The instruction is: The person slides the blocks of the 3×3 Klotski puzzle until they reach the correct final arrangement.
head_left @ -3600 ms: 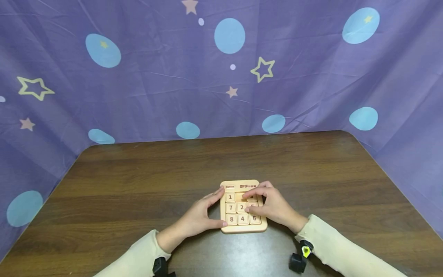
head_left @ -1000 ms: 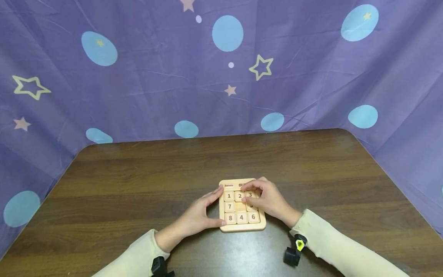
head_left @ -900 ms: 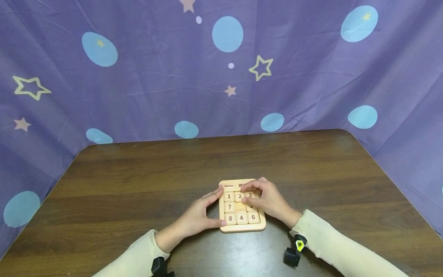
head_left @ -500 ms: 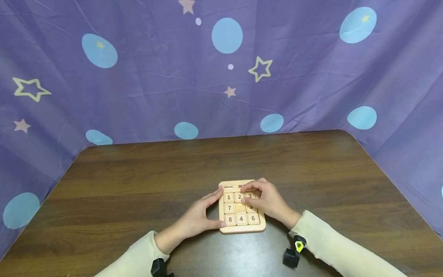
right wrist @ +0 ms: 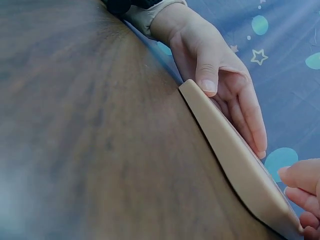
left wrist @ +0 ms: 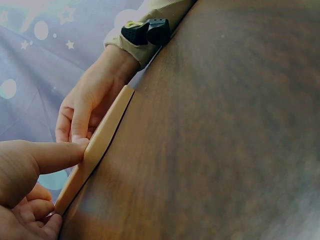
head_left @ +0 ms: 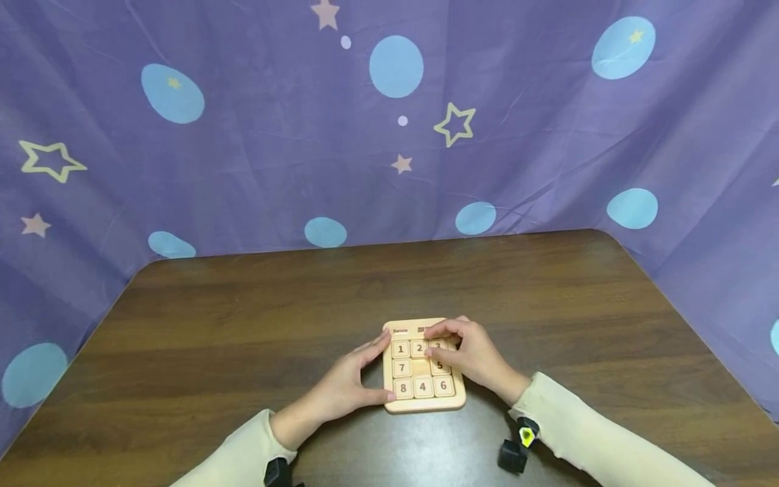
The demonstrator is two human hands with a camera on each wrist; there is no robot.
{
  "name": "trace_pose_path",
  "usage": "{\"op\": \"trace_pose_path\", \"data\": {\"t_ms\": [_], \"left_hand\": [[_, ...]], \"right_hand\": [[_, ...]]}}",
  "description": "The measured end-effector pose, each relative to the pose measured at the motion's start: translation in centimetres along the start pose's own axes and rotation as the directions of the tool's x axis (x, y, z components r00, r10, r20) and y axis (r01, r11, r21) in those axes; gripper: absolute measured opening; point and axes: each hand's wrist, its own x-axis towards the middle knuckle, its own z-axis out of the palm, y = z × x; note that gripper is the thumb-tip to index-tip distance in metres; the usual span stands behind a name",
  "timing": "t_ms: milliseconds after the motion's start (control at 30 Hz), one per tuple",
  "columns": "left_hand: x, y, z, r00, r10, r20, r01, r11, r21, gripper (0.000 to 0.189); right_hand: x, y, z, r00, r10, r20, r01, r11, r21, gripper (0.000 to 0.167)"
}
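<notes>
A wooden sliding number puzzle (head_left: 426,404) lies flat on the table in the head view. Its top row reads 1, 2, 3; below are 7, a gap in the centre (head_left: 420,367) and 5, then 8, 4, 6. My left hand (head_left: 342,387) grips the left side of the frame, thumb at the lower corner and fingers along the upper edge. Over the upper right of the board, my right hand (head_left: 477,355) has its curled index finger and thumb about the number 2 tile (head_left: 418,348). It partly covers the 3 tile (head_left: 438,345) and the printed heading.
The puzzle rests on a dark brown wooden table (head_left: 255,304), near its front. A purple curtain (head_left: 274,149) with stars and blue dots hangs behind the far edge and down both sides. Black wrist cameras (head_left: 514,454) sit at the cuffs.
The number 2 tile has slid up from the centre to the top row, leaving the gap in the centre. My right hand's thumb moved up with it. The left hand keeps its hold.
</notes>
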Motion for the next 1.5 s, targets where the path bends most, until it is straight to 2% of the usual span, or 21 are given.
{"op": "trace_pose_path", "data": {"t_ms": [100, 367, 733, 967, 1200, 1500], "left_hand": [[0.0, 0.0, 0.1, 1.000, -0.014, 0.002, 0.014, 1.000, -0.004, 0.088], [0.0, -0.3, 0.3, 1.000, -0.001, -0.003, 0.001, 1.000, -0.019, 0.089], [-0.1, -0.2, 0.3, 1.000, -0.014, -0.004, 0.013, 1.000, -0.012, 0.089], [0.0, -0.1, 0.2, 1.000, -0.012, -0.002, 0.012, 1.000, -0.006, 0.089], [-0.1, -0.3, 0.1, 1.000, 0.015, -0.001, -0.015, 1.000, -0.010, 0.088], [0.1, -0.4, 0.1, 1.000, 0.003, -0.005, -0.003, 1.000, 0.003, 0.088]], "right_hand": [[-0.5, 0.0, -0.1, 1.000, 0.003, 0.003, -0.003, 1.000, 0.016, 0.019], [-2.1, -0.3, -0.4, 0.999, 0.003, 0.041, -0.006, 0.998, 0.061, 0.022], [-3.7, -0.6, -0.3, 0.998, -0.023, 0.062, 0.022, 0.999, 0.024, 0.024], [-3.8, -0.8, -0.3, 0.994, -0.039, 0.101, 0.039, 0.999, 0.001, 0.028], [-3.7, -0.9, -0.1, 0.989, -0.055, 0.136, 0.059, 0.998, -0.030, 0.029], [-3.7, -0.8, 0.0, 0.986, -0.092, 0.139, 0.097, 0.995, -0.029, 0.030]]}}
